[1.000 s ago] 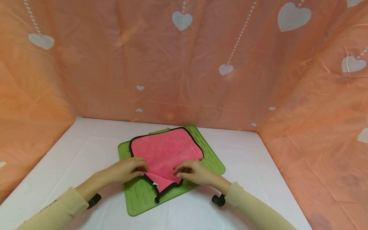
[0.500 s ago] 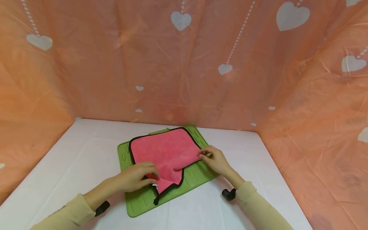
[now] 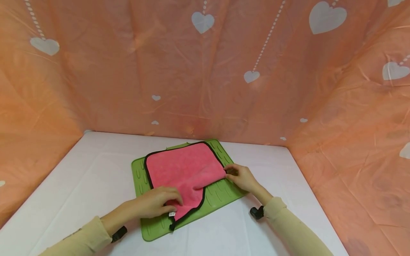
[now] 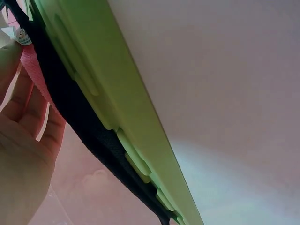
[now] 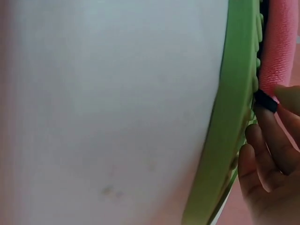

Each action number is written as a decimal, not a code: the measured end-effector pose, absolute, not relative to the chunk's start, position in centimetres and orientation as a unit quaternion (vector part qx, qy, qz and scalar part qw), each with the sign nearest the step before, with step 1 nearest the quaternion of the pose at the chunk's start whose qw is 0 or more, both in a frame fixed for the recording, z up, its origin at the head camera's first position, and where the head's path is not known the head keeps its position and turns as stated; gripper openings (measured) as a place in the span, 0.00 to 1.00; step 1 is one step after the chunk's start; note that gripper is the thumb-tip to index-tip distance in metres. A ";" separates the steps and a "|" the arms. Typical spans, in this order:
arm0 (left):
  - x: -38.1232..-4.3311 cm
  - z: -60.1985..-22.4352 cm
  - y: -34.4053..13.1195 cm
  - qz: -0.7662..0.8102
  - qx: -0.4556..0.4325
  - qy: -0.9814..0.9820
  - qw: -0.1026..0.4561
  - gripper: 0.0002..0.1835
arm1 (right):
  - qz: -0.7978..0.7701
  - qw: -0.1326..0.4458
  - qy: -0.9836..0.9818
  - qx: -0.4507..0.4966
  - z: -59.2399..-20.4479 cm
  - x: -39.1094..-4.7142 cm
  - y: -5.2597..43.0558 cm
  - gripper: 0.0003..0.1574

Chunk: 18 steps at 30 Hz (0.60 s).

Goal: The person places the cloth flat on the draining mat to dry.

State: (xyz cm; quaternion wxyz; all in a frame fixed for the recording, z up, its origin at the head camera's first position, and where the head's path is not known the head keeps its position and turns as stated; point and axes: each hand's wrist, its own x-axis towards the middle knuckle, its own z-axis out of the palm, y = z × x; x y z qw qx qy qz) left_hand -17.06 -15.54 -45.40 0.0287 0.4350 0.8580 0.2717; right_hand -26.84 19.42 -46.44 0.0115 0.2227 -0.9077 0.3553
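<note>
A pink cloth with black edging lies over a green ridged mat. Its near right part is folded up into a rounded roll. At the cloth's near left part, my left hand pinches the fabric beside a small white label; the left wrist view shows the thumb against that label. My right hand holds the right end of the fold between thumb and fingers. In the right wrist view, the black edging sits between the right hand's fingertips.
The mat lies at an angle on a white-covered table. Orange curtains with white hearts enclose the back and both sides. A black wrist device sits on each wrist.
My right hand has moved right, from the cloth's near middle to its right corner. The left hand has shifted right and nearer, and the cloth's turned-over near left part now lies flatter.
</note>
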 end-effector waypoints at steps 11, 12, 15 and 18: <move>-16.8 -45.1 -15.8 0.281 0.437 0.854 0.018 0.06 | 0.405 0.037 -0.886 0.224 -45.7 -27.2 18.9 0.10; -16.7 -45.1 -15.9 0.285 0.437 0.853 0.014 0.06 | 0.415 0.041 -0.882 0.220 -45.5 -27.2 18.9 0.10; -16.7 -45.0 -16.1 0.297 0.437 0.849 0.001 0.06 | 0.440 0.056 -0.872 0.209 -45.2 -27.6 18.6 0.10; -16.7 -44.8 -16.5 0.311 0.435 0.845 -0.017 0.07 | 0.456 0.067 -0.865 0.199 -44.7 -27.8 18.3 0.11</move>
